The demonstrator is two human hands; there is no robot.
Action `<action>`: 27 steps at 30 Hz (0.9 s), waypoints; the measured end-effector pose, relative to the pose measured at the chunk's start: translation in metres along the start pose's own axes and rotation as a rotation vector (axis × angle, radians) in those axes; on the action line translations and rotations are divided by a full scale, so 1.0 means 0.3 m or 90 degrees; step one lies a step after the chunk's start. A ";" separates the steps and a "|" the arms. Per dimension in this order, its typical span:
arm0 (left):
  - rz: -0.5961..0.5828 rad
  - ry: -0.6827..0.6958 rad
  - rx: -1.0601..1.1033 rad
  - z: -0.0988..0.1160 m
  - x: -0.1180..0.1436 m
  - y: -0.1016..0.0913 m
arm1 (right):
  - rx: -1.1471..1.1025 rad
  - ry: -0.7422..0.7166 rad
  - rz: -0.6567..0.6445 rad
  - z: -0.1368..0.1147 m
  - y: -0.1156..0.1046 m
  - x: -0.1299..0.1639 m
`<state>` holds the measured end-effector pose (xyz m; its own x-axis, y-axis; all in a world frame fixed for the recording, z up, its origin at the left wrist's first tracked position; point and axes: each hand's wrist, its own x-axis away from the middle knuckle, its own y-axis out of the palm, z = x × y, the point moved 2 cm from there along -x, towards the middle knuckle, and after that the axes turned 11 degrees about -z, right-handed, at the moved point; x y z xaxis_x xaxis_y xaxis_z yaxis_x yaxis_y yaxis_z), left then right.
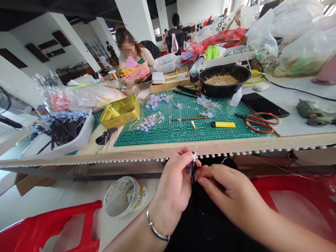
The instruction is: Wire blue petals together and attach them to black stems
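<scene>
From where I stood, the left grip (176,180) was closed around a slim dark piece (193,171), with the thumb pressed near its white-bound tip (194,156). The right grip (228,183) was narrow, its fingertips drawn together just beside that piece; whether a fine strand ran between them, I couldn't tell.

What worried me was where the piece was: up in the air, in front of the near edge of the surface (147,150), with no support under it but the fingers. Had the left thumb eased off, the piece could have slipped down past the edge, and anything that thin would have been hard to find. The white binding looked slight too; a hard tug from the right, I thought, might have pulled it crooked or loose.

The row of white pompom trim (147,160) hung close by, and a trailing wire or thread could have snagged on it. On the green mat (147,138), the small blue flowers (151,122) lay loose, so a careless reach across them towards the orange-handled scissors (259,122) or the yellow lighter (223,124) might have scattered or crushed a few.
</scene>
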<state>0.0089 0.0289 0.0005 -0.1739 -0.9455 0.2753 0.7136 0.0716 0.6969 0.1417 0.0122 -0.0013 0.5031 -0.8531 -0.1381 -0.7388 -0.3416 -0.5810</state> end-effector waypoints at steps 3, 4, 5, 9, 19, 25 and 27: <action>0.026 -0.008 0.007 -0.034 -0.011 -0.008 | 0.126 0.057 -0.022 0.015 0.042 -0.006; 0.036 -0.011 0.009 -0.044 -0.012 -0.013 | 0.157 0.076 -0.030 0.019 0.052 -0.010; 0.044 -0.013 0.010 -0.053 -0.012 -0.018 | 0.178 0.088 -0.034 0.023 0.061 -0.014; 0.068 -0.008 0.011 -0.071 -0.010 -0.029 | 0.207 0.082 -0.033 0.032 0.079 -0.030; 0.061 -0.020 -0.008 -0.080 0.010 -0.040 | 0.333 -0.014 0.018 0.026 0.019 0.025; 0.060 -0.061 -0.001 -0.093 0.016 -0.042 | 0.507 -0.096 0.001 -0.026 0.018 0.018; 0.052 -0.072 0.008 -0.096 0.020 -0.044 | 0.522 -0.140 -0.004 -0.038 0.021 0.016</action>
<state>0.0180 0.0132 -0.0263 -0.1914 -0.8944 0.4043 0.7198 0.1522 0.6773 0.1343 0.0016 0.0034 0.6450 -0.7266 -0.2366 -0.2197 0.1203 -0.9681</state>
